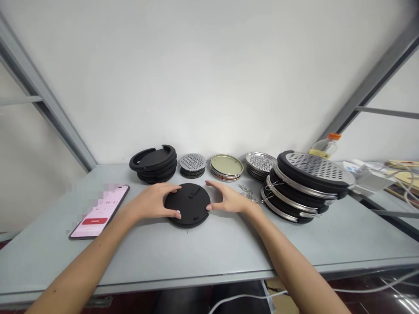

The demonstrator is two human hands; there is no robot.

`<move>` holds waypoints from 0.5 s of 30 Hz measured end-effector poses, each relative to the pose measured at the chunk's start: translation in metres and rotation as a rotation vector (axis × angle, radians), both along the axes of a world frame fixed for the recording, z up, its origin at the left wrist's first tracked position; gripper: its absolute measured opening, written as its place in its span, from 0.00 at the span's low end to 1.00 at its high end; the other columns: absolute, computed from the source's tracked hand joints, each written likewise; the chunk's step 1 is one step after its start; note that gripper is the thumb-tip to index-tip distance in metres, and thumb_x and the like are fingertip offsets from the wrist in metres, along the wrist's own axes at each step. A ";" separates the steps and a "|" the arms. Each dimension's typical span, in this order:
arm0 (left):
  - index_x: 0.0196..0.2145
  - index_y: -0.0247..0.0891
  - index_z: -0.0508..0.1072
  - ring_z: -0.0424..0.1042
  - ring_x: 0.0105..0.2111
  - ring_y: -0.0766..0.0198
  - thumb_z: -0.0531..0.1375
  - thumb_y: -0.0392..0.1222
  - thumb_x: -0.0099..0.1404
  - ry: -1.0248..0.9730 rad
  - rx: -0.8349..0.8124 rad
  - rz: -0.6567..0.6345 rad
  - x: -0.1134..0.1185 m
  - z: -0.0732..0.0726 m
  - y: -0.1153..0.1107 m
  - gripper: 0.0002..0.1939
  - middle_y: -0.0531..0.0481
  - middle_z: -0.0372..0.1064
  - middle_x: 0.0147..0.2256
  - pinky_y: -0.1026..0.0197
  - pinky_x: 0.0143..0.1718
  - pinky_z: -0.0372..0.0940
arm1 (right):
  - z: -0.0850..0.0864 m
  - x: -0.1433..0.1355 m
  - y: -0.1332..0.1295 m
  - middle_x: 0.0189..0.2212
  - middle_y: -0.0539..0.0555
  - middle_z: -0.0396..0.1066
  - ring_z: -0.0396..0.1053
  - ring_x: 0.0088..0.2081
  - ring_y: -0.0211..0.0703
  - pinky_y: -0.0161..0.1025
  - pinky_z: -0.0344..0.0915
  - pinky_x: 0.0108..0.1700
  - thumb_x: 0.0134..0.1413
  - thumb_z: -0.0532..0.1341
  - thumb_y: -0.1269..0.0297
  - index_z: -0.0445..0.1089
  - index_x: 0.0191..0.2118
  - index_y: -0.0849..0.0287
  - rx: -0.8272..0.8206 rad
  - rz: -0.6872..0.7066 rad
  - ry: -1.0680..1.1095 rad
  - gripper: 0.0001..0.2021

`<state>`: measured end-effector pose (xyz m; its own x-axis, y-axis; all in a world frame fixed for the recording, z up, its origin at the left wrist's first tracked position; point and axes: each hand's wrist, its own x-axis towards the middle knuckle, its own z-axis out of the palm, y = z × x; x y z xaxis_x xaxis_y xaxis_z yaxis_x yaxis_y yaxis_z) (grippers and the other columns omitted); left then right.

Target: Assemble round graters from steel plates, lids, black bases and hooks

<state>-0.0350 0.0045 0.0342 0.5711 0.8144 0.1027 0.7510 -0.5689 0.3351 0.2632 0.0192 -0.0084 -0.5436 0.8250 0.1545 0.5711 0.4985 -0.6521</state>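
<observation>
A round black disc (187,205) lies flat on the grey table in front of me, with a small raised tab on its top and a little slot near its front edge. My left hand (153,201) curves around the disc's left side, thumb and fingers wide apart, the tips over its edge. On the opposite side my right hand (227,198) is also open. Its thumb tip meets the disc's right rim, while the forefinger reaches past the far right edge. Behind the right hand lies a tangle of thin metal wire pieces (247,192).
Along the wall stand black ring-shaped parts (153,163), small perforated discs (192,162), gold-toned lids (226,165) and silver perforated plates (261,161). A tall stack of black-and-metal grater assemblies (304,187) is at right, a phone (100,213) at left. An orange-capped bottle (325,146) stands behind.
</observation>
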 end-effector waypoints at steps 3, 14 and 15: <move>0.54 0.42 0.68 0.72 0.45 0.51 0.63 0.67 0.49 -0.005 0.020 0.066 0.000 0.002 -0.001 0.40 0.47 0.74 0.44 0.53 0.47 0.65 | 0.001 -0.001 -0.001 0.59 0.64 0.60 0.60 0.60 0.53 0.52 0.56 0.61 0.47 0.65 0.50 0.50 0.64 0.59 -0.024 0.031 0.113 0.42; 0.65 0.45 0.49 0.43 0.65 0.46 0.60 0.66 0.54 0.045 -0.050 -0.118 0.006 -0.027 0.003 0.47 0.45 0.39 0.67 0.47 0.63 0.47 | -0.004 -0.024 -0.004 0.55 0.61 0.66 0.56 0.61 0.57 0.55 0.53 0.61 0.57 0.57 0.54 0.64 0.57 0.61 0.199 0.026 -0.025 0.25; 0.65 0.45 0.48 0.43 0.65 0.46 0.59 0.66 0.55 0.037 -0.074 -0.121 0.007 -0.027 0.002 0.47 0.45 0.39 0.67 0.46 0.62 0.47 | -0.004 -0.023 -0.003 0.55 0.62 0.66 0.57 0.61 0.57 0.55 0.54 0.61 0.56 0.58 0.53 0.65 0.56 0.61 0.200 -0.003 -0.032 0.25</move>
